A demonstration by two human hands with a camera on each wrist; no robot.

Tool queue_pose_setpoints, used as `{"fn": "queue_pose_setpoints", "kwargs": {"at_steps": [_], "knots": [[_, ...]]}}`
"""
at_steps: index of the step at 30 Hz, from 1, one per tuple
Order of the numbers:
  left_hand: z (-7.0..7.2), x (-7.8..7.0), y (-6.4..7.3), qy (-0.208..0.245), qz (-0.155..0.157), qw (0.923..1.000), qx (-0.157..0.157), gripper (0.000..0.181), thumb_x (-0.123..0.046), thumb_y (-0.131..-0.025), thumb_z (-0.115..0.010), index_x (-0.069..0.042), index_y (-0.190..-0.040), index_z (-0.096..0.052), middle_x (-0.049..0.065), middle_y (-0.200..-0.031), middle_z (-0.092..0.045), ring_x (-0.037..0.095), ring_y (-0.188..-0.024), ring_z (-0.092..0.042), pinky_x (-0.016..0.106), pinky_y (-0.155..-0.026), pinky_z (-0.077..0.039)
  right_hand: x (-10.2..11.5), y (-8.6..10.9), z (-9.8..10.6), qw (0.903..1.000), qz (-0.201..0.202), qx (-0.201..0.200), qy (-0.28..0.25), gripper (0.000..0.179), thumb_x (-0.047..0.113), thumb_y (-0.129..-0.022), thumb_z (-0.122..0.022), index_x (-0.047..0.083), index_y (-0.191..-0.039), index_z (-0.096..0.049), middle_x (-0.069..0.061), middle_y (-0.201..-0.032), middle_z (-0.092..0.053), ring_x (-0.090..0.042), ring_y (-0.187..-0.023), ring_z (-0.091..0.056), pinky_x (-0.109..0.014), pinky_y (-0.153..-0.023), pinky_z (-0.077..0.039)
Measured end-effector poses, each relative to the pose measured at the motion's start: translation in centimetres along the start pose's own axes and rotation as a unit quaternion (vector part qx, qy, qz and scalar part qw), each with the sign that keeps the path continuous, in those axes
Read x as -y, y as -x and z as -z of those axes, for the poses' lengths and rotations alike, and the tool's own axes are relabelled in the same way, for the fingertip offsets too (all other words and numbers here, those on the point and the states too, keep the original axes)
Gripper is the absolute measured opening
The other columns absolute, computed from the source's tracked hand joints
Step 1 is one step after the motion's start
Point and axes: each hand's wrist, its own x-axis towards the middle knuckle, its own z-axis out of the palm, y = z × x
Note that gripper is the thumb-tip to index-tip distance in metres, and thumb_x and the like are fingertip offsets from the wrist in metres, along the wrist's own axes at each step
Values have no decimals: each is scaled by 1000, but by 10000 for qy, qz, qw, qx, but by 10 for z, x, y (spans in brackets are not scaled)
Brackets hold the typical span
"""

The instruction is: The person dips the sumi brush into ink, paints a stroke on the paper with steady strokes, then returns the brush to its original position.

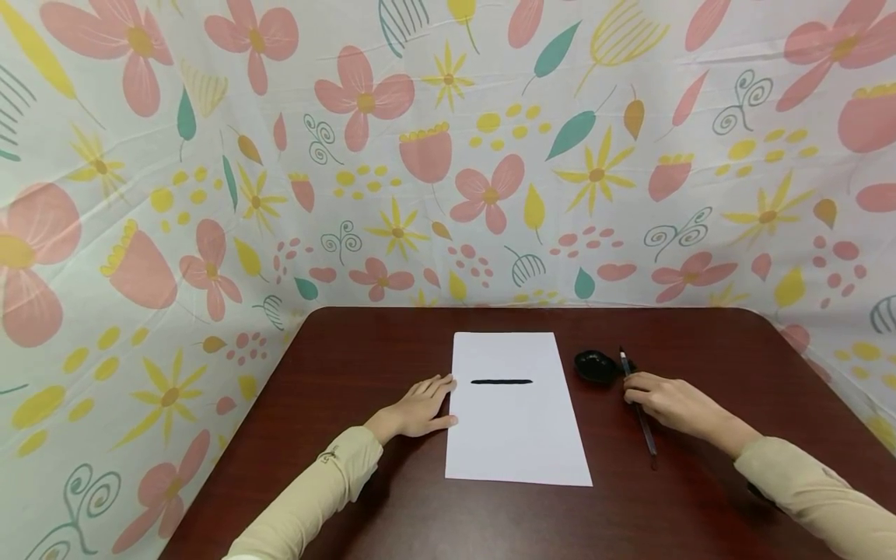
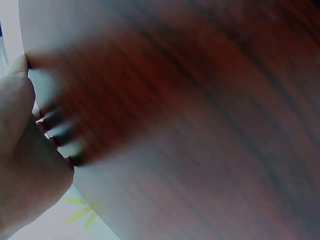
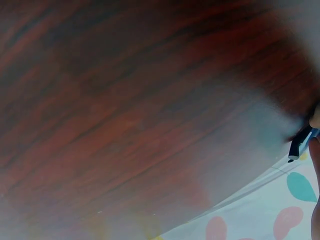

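Note:
A sheet of white paper (image 1: 514, 435) lies on the dark table with one black horizontal stroke (image 1: 502, 382) on its upper half. My left hand (image 1: 418, 408) rests flat by the paper's left edge, fingertips and thumb tip right at that edge. To the right of the paper, my right hand (image 1: 672, 400) pinches a writing brush (image 1: 644, 432) partway along its handle. The brush slants, its dark tip pointing to the far side, close beside a small black ink dish (image 1: 595, 365). In the right wrist view only a few fingers (image 3: 315, 120) show at the right edge.
The reddish-brown wooden table (image 1: 350, 350) has rounded far corners. A flower-patterned cloth (image 1: 490, 155) hangs behind it and along the left side. Beneath the right sleeve, a small dark object (image 1: 759, 494) peeks out, mostly hidden.

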Motion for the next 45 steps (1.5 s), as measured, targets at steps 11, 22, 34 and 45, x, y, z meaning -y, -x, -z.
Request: {"fn": "queue_pose_setpoints", "kwargs": {"at_steps": [11,22,34,45], "knots": [[-4,6,-2,-125,40,9999,-66,72,-48,-102,-39,-5,-154,-16,14,-162,-12,34,-150,-12,52,-119,-16,1,-2,0,10000,-59,-26,-53,56,21,-105,-15,12,-85,-67,-8,-96,-66,-20,-89,-63,-30,-59,-52],[7,-3,2,-46,-25,10000,38,70,-41,-102,-44,1,-152,-19,19,-161,-16,39,-148,-15,56,-118,-18,0,-3,2,10000,-39,-29,-26,58,18,-105,-13,11,-87,-68,-7,-96,-66,-21,-89,-63,-31,-60,-53],[13,-8,0,84,119,9999,27,73,-44,-99,-49,-2,-152,-23,15,-160,-21,36,-147,-21,53,-117,-22,1,-5,6,9998,-139,-153,-15,56,24,-104,-17,7,-96,-70,-7,-98,-66,-20,-90,-62,-33,-59,-54],[18,0,-2,611,395,9960,-519,67,-45,-98,-52,-9,-150,-32,16,-154,-32,31,-143,-30,47,-111,-36,0,-10,11,9970,-734,-210,-83,53,32,-104,-25,3,-107,-69,-10,-105,-66,-21,-94,-64,-35,-64,-55]]}}
